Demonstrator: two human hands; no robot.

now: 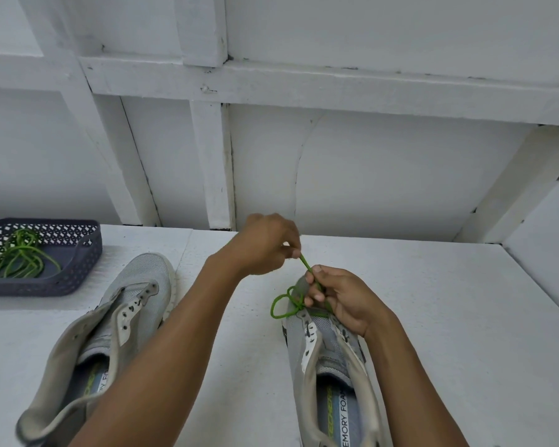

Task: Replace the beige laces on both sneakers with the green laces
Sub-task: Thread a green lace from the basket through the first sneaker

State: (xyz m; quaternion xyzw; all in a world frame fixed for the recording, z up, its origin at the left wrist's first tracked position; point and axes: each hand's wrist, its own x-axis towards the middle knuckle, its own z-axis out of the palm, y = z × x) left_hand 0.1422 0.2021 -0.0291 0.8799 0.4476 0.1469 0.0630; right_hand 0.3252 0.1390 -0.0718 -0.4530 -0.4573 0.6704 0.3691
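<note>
Head view, looking down on a white tabletop (417,301). Two grey mesh sneakers lie on it, toes pointing away from the person. The right sneaker (331,359) sits under the hands. A green lace (279,306) is threaded through its front eyelets near the toe, where it crosses and throws a loose loop out to the left of the shoe. From there one strand runs up and away, taut between both hands.

The left hand (265,245), its forearm reaching across the middle of the picture, hovers beyond the toe. Its fingers (292,252) pinch the far end of that strand against the thumb. The right hand (339,298) is over the toe of the same shoe, its fingers (317,287) curled and pinching the strand lower down, close to the eyelets.

The left sneaker (133,304) lies well apart, partly behind the left forearm, tongue and eyelet strips splayed open. Just beyond it, at the left edge, a dark perforated basket (88,253) holds a second green lace (20,256) in a loose tangle. A white panelled wall (384,172) rises behind.
</note>
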